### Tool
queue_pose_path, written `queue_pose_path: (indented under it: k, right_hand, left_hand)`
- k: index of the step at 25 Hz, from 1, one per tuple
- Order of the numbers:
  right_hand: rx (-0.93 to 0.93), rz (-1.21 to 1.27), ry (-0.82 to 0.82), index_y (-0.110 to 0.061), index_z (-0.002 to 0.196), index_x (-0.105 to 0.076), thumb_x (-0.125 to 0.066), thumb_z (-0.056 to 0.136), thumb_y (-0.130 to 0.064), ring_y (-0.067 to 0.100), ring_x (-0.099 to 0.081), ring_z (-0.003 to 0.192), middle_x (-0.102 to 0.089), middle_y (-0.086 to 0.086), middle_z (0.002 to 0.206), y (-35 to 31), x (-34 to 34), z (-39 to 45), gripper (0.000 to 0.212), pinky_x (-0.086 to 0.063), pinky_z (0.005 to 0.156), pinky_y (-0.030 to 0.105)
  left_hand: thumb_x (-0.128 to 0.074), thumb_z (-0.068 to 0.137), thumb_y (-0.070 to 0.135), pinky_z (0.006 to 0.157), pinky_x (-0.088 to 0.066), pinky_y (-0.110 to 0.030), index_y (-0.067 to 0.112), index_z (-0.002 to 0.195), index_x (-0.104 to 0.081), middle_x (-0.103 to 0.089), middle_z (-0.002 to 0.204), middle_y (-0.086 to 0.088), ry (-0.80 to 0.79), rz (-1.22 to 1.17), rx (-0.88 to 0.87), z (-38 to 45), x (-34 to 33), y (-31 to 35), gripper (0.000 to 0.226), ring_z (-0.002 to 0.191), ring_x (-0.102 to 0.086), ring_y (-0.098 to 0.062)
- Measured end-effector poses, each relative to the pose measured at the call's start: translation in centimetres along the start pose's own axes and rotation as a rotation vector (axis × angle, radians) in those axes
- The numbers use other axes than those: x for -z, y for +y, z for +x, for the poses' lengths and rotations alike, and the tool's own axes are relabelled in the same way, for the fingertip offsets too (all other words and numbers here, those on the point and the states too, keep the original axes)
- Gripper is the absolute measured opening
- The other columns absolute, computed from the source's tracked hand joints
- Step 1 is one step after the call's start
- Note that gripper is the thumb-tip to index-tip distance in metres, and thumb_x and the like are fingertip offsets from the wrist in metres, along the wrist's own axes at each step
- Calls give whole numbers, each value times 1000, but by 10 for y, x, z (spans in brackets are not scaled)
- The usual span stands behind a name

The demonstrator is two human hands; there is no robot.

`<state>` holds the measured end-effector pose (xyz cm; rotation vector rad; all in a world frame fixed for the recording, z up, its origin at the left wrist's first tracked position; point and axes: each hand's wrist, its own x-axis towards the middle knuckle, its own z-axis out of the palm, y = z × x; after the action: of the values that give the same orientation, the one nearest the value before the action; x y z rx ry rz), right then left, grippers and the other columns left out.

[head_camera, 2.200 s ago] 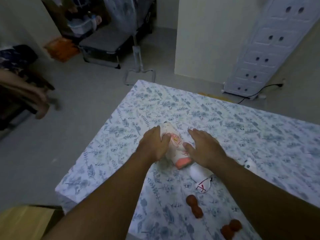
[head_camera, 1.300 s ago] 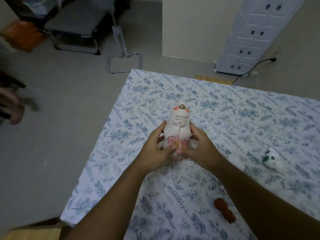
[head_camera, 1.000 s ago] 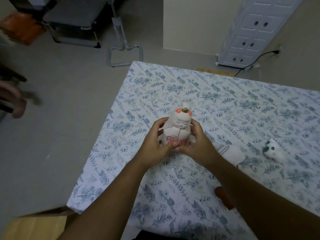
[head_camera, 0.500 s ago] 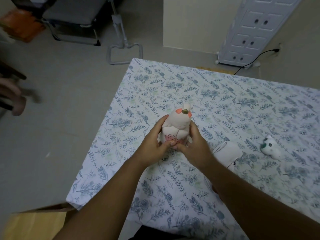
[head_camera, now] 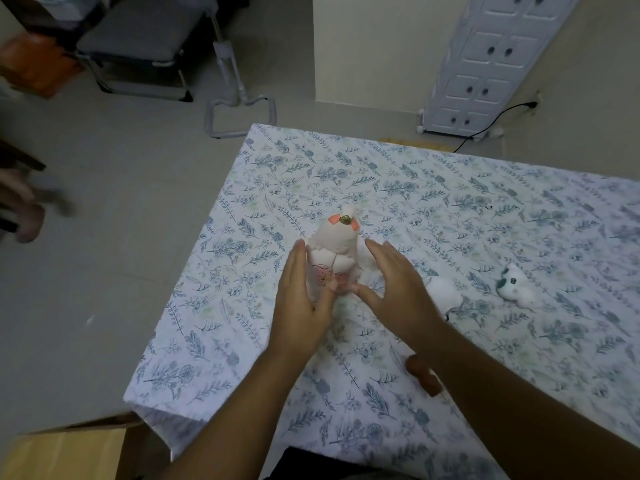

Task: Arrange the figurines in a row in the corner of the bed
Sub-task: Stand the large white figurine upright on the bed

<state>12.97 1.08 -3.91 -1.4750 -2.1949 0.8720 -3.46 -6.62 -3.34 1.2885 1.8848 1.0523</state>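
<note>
— How many figurines are on the bed [head_camera: 450, 209]?

— Four can be counted. One tall doll [head_camera: 334, 252] stands upright near the bed's left edge, a good way in from the far corner. One white figurine [head_camera: 443, 292] lies just behind the right wrist, partly hidden. One white cat [head_camera: 517, 284] with dark green marks lies on its side further right. One brown piece [head_camera: 424, 375] shows beside the right forearm, mostly covered.

— And the hands?

— Two, both bare. The left hand [head_camera: 301, 303] is flat, fingers straight, its palm touching or nearly touching the doll's left side, thumb across the front low down. The right hand [head_camera: 398, 289] is spread wide and stands apart from the doll, only its thumb reaching toward the base. Neither is clamped on it.

— What do the things look like?

— The doll is smooth and glossy, a tapered cone in pale cream, with pink flowers painted low, two orange patches and a small gold knob on top. The cat looks rounded and glazed. The brown piece is lumpy and matte. The sheet is white cloth printed with blue-grey leaves and flowers.
</note>
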Motion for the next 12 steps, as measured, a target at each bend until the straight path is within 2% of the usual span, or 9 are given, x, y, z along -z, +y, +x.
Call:
queue_pose_path:
  k: [2,4,7,12]
  right_hand:
    - [10,-108,26,-21,152,-36,-65,91,-45,17,-23,151,-40,-3,157,19,16,-16,72,-17,123,42]
    - [0,-145,53,-21,152,-35,-59,94,-44,15,-21,152,-38,-4,158,40,36,-34,67,-12,124,41]
    - [-68,-188,80,-21,151,-37,-57,96,-40,16,-23,151,-40,-2,158,87,65,-61,61,-14,124,43]
    - [-254,-261,60,-22,152,-33,-54,97,-42,20,-21,152,-32,1,161,164,101,-92,62,-16,124,44]
  left_hand:
    - [-59,101,30,125,-20,-38,15,159,-23,-23,167,1,81,60,-112,-24,-17,14,71,155,-13,-10]
    - [-57,100,29,125,-20,-39,14,157,-29,-29,165,-2,74,157,-226,-41,-41,28,65,156,-15,-13]
    - [-55,100,31,126,-17,-38,15,157,-31,-30,165,0,-74,279,-312,-52,-88,50,64,156,-16,-14]
    - [-47,101,36,128,-8,-41,15,159,-25,-22,168,-2,-318,538,-320,-40,-166,65,65,156,-11,-20]
